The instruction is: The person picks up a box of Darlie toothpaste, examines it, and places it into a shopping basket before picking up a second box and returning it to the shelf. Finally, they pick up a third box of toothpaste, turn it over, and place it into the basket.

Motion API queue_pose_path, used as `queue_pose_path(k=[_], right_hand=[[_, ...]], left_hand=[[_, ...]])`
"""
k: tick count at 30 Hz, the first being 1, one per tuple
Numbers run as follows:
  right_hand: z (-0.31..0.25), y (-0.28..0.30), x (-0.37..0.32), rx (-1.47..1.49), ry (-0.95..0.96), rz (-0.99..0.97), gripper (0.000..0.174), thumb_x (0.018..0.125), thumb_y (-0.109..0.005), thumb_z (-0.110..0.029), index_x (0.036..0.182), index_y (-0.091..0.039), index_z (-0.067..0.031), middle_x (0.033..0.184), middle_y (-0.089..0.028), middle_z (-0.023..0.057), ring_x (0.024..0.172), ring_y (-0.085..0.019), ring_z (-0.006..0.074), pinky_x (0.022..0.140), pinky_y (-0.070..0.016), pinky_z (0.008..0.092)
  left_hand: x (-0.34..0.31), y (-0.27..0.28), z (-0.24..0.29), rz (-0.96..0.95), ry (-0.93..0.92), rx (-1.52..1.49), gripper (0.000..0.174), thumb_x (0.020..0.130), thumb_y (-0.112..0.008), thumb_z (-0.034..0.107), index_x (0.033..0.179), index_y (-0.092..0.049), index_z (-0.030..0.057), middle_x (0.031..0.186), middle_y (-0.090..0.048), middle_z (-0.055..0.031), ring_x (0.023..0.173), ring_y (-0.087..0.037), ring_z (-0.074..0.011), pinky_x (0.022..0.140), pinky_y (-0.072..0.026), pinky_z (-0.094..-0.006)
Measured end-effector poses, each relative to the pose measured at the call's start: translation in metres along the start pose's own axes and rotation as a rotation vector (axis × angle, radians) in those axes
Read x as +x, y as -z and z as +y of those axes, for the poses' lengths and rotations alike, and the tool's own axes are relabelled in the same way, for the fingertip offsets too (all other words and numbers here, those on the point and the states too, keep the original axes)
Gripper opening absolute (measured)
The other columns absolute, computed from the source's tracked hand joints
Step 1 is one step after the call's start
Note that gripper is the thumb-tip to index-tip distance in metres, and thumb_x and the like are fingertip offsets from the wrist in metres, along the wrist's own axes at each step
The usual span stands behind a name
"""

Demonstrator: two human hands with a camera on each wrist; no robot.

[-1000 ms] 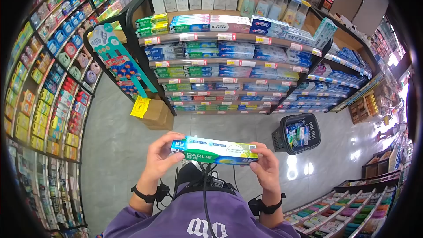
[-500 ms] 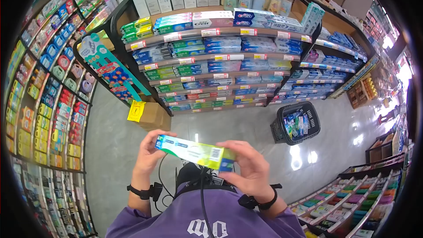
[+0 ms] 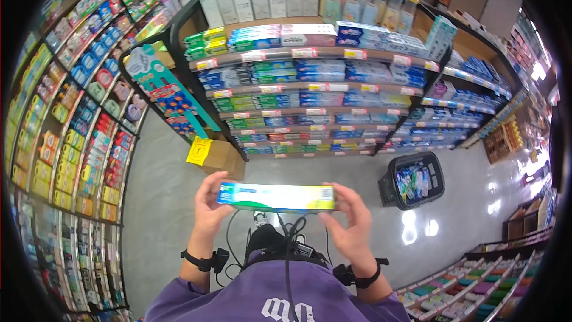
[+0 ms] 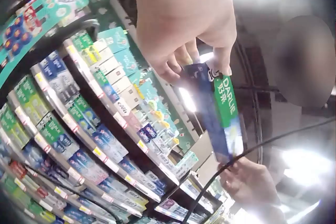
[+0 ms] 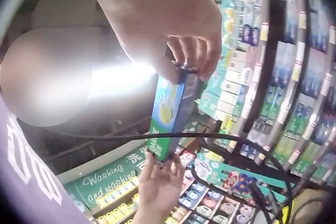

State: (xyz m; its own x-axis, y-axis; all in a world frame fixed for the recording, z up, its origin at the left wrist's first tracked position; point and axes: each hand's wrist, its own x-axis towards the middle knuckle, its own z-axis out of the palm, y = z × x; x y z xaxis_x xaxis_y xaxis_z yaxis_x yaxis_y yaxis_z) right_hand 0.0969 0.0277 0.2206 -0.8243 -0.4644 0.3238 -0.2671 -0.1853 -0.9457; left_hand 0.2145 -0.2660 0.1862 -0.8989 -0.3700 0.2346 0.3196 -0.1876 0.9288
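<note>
A long toothpaste box, white, blue, green and yellow, is held level between both hands in front of the purple shirt. The left hand pinches its left end, thumb below and fingers behind. At the right end, the right hand grips the yellow-green corner between thumb and fingers. The left wrist view shows the left hand above the box, with DARLIE lettering on its green part. In the right wrist view, the right hand holds the blue end of the box.
Ahead stands a shelf unit stocked with toothpaste boxes. A dark basket holding several packages is on the floor at right. A brown carton with a yellow sheet stands by the shelf's left end. Black cables hang at the person's front.
The box was tilted down to the right half a second ago and is now nearly level. Its lettered front, visible earlier in the head view, has turned downward. Both hands keep hold of it.
</note>
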Motion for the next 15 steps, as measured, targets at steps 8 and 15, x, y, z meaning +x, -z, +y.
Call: queue_pose_path(k=[8,15], right_hand=[[0.074,0.019,-0.008,0.195,-0.325,-0.083,0.051,0.088,-0.063,0.015,0.136,-0.053,0.0006,0.135,-0.060,0.0120,0.122,-0.061,0.0205,0.094,-0.0551,0.0313],[0.076,0.016,-0.004,0.205,-0.429,-0.062,0.056,0.084,-0.064,0.014,0.138,-0.051,0.0023,0.139,-0.058,0.0144,0.122,-0.060,0.0208,0.098,-0.0530,0.0329]], left_hand=[[0.010,-0.073,0.035,-0.246,-0.168,0.494,0.067,0.069,-0.090,0.004,0.130,-0.061,-0.0022,0.115,-0.070,-0.0170,0.108,-0.068,-0.0275,0.094,-0.0523,-0.0365],[0.020,-0.088,0.031,-0.276,-0.208,0.524,0.051,0.067,-0.090,0.005,0.114,-0.071,-0.0037,0.115,-0.070,-0.0175,0.106,-0.068,-0.0271,0.095,-0.0512,-0.0368]])
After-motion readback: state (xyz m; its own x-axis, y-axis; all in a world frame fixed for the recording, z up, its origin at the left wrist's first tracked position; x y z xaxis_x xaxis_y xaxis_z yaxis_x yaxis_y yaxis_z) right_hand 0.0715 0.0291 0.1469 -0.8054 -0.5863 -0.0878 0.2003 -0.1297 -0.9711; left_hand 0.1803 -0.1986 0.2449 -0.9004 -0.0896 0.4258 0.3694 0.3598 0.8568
